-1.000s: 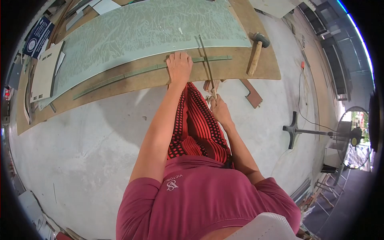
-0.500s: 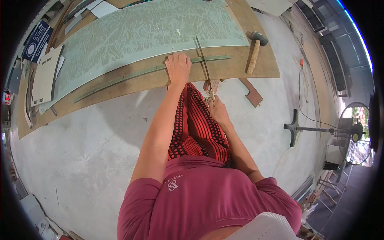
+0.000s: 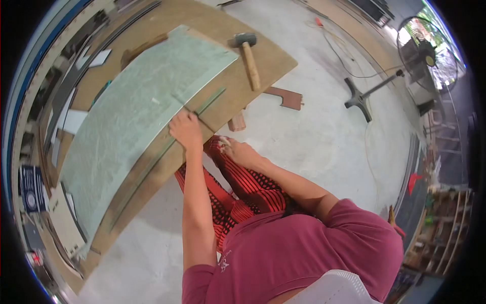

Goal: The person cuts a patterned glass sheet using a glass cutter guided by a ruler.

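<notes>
My left hand point(image 3: 186, 129) lies on the board's near edge with its fingers curled over a long, narrow green strip point(image 3: 211, 100), pressing it down. Gripped by its pale handle, a saw point(image 3: 206, 124) with a slim dark blade is in my right hand point(image 3: 242, 153), just off the table edge. The blade crosses the strip close beside my left fingers, and its far end reaches over a large greenish patterned sheet point(image 3: 136, 96). Whether its teeth have cut into the strip is too small to tell.
A black-headed mallet point(image 3: 249, 63) rests on the brown board point(image 3: 276, 55) to the right. Beyond the board's edge, a brown notched piece point(image 3: 289, 99) and a wooden block point(image 3: 236, 121) are lower down. A standing fan point(image 3: 360, 99) is at the right.
My view has swung, so the table now slants to the left. Both hands stay at the strip, and my right hand with the saw is still near the table edge.
</notes>
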### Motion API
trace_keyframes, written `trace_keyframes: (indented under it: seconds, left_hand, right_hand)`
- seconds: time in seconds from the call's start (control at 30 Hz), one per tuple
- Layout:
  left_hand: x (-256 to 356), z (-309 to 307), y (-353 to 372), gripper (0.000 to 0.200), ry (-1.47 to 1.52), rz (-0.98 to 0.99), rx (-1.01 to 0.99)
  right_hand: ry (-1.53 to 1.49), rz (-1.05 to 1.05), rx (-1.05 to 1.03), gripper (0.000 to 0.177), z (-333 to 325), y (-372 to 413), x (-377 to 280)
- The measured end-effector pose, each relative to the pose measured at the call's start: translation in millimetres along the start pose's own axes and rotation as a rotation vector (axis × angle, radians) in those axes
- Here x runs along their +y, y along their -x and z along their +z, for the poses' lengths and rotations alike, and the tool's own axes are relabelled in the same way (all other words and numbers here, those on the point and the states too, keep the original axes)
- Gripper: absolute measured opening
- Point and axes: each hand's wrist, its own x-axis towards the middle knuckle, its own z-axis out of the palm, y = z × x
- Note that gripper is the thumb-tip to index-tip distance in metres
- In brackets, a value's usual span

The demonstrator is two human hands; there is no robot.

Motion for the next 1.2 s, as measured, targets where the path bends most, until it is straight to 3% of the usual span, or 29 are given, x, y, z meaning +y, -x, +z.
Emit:
trace_keyframes:
  seconds: [0.17,0.27,0.43,0.57,0.63,0.83,0.93,1.07,1.13,1.2]
  left_hand:
    - [2.4,-15.4,-2.1,0.016,-0.094,-0.027,-0.084]
    - [4.8,-18.8,-3.1,0.017,-0.105,-0.032,-0.083]
    - [5.5,-20.2,-4.1,0.017,-0.094,-0.052,-0.106]
    - [4.1,-18.5,-2.8,0.016,-0.099,-0.038,-0.089]
    - [3.4,-19.4,-3.8,0.016,-0.106,-0.03,-0.081]
    - [4.9,-18.9,-2.8,0.015,-0.104,-0.045,-0.089]
    - [1.8,-14.7,-1.5,0.014,-0.118,-0.026,-0.089]
    - [0.5,-12.0,-0.9,0.014,-0.134,-0.022,-0.061]
    - [-0.5,-11.7,-0.6,0.014,-0.142,-0.028,-0.058]
    - [-0.7,-10.3,0.2,0.015,-0.132,-0.019,-0.047]
  right_hand:
    - [0.074,-0.024,-0.007,0.04,5.7,-25.9,-10.4]
    - [0.028,-0.025,0.052,0.039,6.3,6.9,0.6]
    - [0.026,-0.064,-0.025,0.037,3.8,36.0,13.8]
    - [-0.005,-0.06,0.052,0.035,-0.2,-8.6,-8.8]
    - [0.125,-0.03,-0.027,0.038,0.8,-25.1,-12.0]
    - [0.121,-0.02,-0.042,0.038,3.5,30.5,14.8]
    - [0.152,-0.18,-0.018,0.038,2.3,35.8,11.7]
    - [0.143,-0.119,-0.044,0.04,39.5,20.8,44.3]
    - [0.11,-0.214,0.001,0.041,50.0,15.2,66.5]
    - [0.101,-0.106,-0.017,0.04,20.7,26.6,45.8]
